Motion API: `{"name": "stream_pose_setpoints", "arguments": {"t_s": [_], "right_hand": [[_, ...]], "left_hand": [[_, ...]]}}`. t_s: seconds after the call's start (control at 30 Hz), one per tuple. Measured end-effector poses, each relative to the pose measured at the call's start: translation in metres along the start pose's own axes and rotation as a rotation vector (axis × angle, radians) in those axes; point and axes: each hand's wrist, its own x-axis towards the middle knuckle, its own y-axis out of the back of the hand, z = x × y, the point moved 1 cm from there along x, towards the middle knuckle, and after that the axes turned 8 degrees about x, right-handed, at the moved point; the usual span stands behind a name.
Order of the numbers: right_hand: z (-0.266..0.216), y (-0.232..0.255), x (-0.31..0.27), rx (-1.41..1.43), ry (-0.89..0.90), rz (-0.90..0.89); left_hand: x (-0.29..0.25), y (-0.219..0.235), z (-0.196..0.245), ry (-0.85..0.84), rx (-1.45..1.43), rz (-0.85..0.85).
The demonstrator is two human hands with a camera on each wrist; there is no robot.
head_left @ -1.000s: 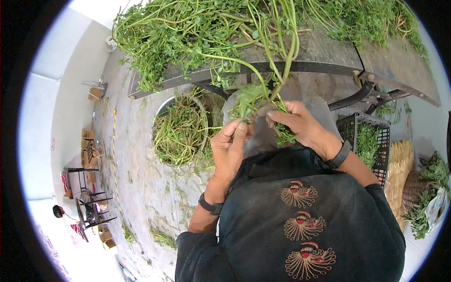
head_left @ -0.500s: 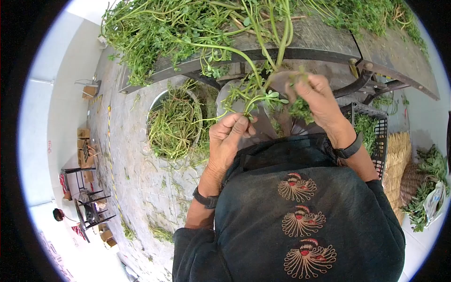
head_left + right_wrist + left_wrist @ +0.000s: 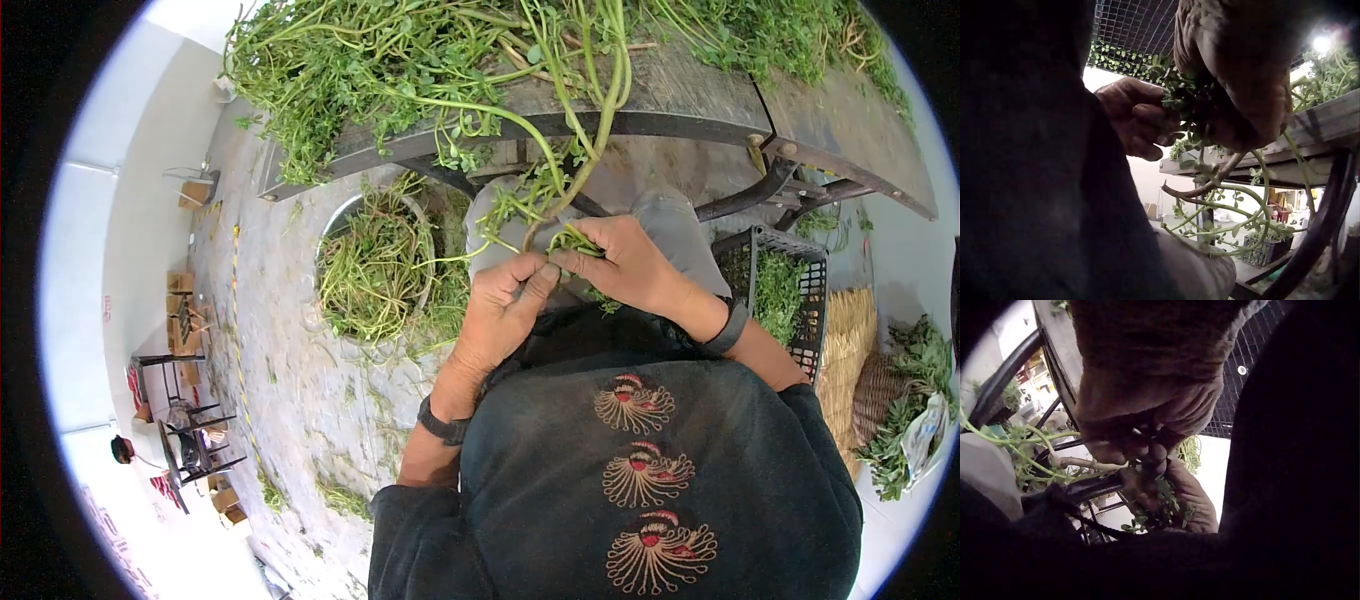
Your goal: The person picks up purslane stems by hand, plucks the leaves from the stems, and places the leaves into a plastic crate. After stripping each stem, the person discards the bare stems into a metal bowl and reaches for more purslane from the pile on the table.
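A long branching green plant [image 3: 606, 125], with thick pale stems and small rounded leaves like purslane, reaches from the tabletop heap down to the hands. My left hand [image 3: 505, 310] pinches its lower stem between thumb and forefinger. Close beside it, my right hand [image 3: 635, 268] holds a small bunch of leafy sprigs, its thumb and fingertips meeting the left fingertips at the stem. The right wrist view shows the dark bunch of sprigs [image 3: 1182, 100] under the right fingers. The stem's brown end [image 3: 1175, 192] hangs below them, with thinner shoots curving off it.
A table [image 3: 690, 110] in front carries heaped greens [image 3: 370, 80]. To the left on the littered floor stands a round tub [image 3: 432, 235] of stripped stems. On the right are a black plastic crate [image 3: 735, 262] with greens and a straw bundle [image 3: 850, 340].
The right hand moved up and away to the right with leafy sprigs, then came back to the left fingertips. The left hand has shifted slightly right, keeping its pinch on the plant.
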Motion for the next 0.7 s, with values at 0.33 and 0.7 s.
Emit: {"name": "stream_pose_setpoints", "arguments": {"t_s": [0.33, 0.7], "right_hand": [[0.008, 0.004, -0.012, 0.130, -0.091, -0.467], [0.014, 0.044, -0.031, 0.421, -0.373, -0.247]], "left_hand": [[-0.005, 0.017, -0.020, -0.464, 0.567, 0.063], [-0.023, 0.149, -0.076, -0.157, 1.352, 0.785]]}}
